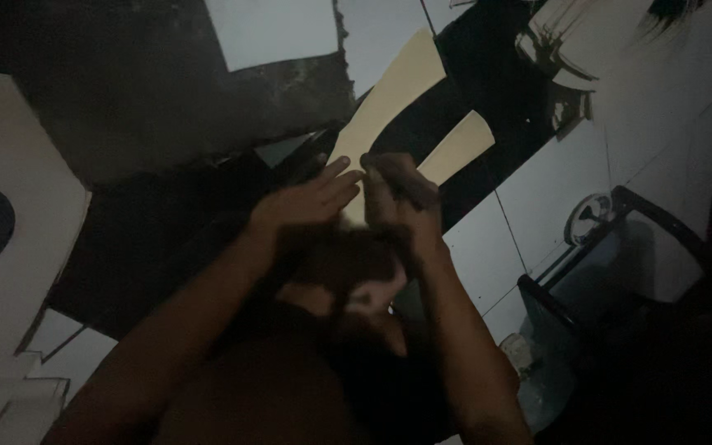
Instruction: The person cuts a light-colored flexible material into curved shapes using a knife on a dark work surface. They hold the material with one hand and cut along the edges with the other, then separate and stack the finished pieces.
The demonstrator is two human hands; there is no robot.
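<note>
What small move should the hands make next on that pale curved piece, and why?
Probably draw the dark tool in the right hand a little further along the pale curved piece, while the left hand lies flat on it beside the tool. Dim light hides any line.

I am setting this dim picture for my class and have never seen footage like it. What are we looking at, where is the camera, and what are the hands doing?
There is one picture, taken by a camera worn on a person's head, looking down at their own two bare hands. No machine is involved.

The left hand lies flat, fingers stretched over a pale, cream-coloured cut sheet, which has two long strips. The right hand is closed around a dark, thin tool, perhaps a pen or a blade; the light is too poor to tell which.

Under the sheet lies a large dark sheet of material, spread over a floor of pale tiles. Another cream piece with a cut-out lies at the left. At the right stands a dark framed object that I cannot identify.
</note>
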